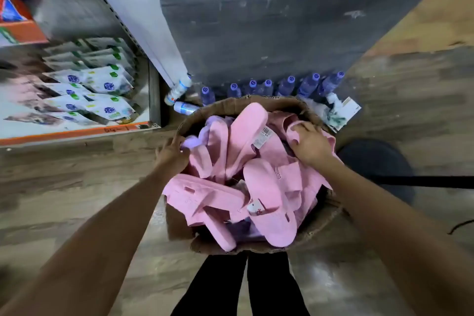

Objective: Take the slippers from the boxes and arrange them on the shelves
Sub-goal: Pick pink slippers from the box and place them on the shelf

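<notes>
Box (pixel 256 101) on the floor right in front of me, cardboard, heaped to the rim, so I'd call this the very start: nothing looks emptied. The one shelf (pixel 77 133) I can see, off to the left, carries only white packets (pixel 110 84) and not a single slipper. Practically the whole job is left. Slippers (pixel 246 141) fill the box in a loose jumble: soft pink slides with broad straps, lying crosswise, some sole up, with a few lilac ones showing underneath. Right hand (pixel 311 145) is on the far right of the pile, fingers curled around a pink slipper (pixel 295 131). Left hand (pixel 172 152) is at the left rim, fingers bent against a lilac slipper (pixel 191 141), and I cannot tell whether it grips that or the cardboard. Smallest detail: a white barcode tag (pixel 265 136) on the middle slide.
</notes>
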`<state>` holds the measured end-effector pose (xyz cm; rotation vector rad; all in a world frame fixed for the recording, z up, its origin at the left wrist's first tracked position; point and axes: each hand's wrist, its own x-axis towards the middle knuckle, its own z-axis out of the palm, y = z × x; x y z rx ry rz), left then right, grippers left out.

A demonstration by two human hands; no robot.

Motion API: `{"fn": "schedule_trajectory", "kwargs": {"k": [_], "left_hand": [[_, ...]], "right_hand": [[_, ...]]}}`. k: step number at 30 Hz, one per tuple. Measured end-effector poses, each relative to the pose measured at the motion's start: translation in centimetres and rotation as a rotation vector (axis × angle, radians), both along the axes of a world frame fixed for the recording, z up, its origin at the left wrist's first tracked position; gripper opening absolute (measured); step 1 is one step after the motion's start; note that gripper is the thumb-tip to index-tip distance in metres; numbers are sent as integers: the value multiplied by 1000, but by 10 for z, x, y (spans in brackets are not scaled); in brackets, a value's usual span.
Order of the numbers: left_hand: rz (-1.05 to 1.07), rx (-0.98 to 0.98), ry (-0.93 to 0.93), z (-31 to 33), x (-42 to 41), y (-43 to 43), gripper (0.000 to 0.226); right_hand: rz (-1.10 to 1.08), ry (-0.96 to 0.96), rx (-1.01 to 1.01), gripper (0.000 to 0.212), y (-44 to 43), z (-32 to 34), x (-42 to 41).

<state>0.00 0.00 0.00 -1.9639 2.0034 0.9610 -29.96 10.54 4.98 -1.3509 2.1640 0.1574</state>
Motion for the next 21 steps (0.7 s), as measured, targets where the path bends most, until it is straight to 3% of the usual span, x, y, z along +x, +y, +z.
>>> {"fn": "schedule_trajectory", "kwargs": {"k": [6,11,13,16,18,21], "left_hand": [[161,8,0,-45,10,-2,41],[303,192,-193,-92,41,6,76],[312,256,-215,-97,41,8,82],[313,277,-213,-87,29,11,88],[301,287,-219,-92,29,12,88],[325,305,-169,-116,44,-1,78]], "right_hand": [[-168,68,35,53,-16,-26,-25],[-500,-102,272,80,-5,-50,-17],[-400,-55,288,82,7,-65,-3],[-109,169,261,71,9,-65,0],[-96,177,155,53,2,-57,-8],[-190,139,-16,44,-7,-57,-31]]}}
